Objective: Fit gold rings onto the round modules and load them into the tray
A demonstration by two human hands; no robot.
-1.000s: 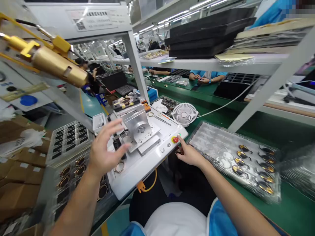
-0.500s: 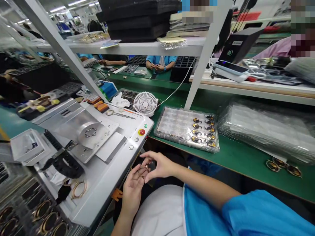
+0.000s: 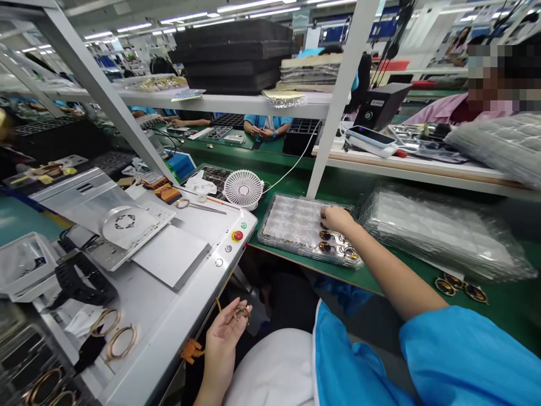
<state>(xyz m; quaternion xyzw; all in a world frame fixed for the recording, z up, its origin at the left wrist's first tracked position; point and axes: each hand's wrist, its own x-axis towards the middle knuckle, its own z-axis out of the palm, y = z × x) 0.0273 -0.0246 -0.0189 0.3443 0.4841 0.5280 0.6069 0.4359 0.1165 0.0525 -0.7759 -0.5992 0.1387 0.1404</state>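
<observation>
Your left hand [image 3: 223, 338] was nearest to you, just beyond the front edge of the white machine [image 3: 147, 304] and on its right. Its thumb and fingers were pinching a thin ring [image 3: 243, 309], gold in colour, which was held in the air. On the near left part of the machine lay two larger rings [image 3: 134, 338], close to each other. A metal fixture [image 3: 124, 223] stood farther back on the machine.

To the right of the machine, your right hand [image 3: 338, 219] was reached out over a clear tray [image 3: 287, 220]. Its fingers were bent, with the tips down at one of the dark and gold parts [image 3: 324, 247] in the right side of this tray; I cannot tell if they pinched it. Farther right from the machine was a stack of clear plastic trays [image 3: 439, 231]. Just behind the machine's right corner stood a white fan [image 3: 243, 189]. Far behind the machine, a co-worker's hands [image 3: 262, 132] were held together over the green table [image 3: 232, 156].
</observation>
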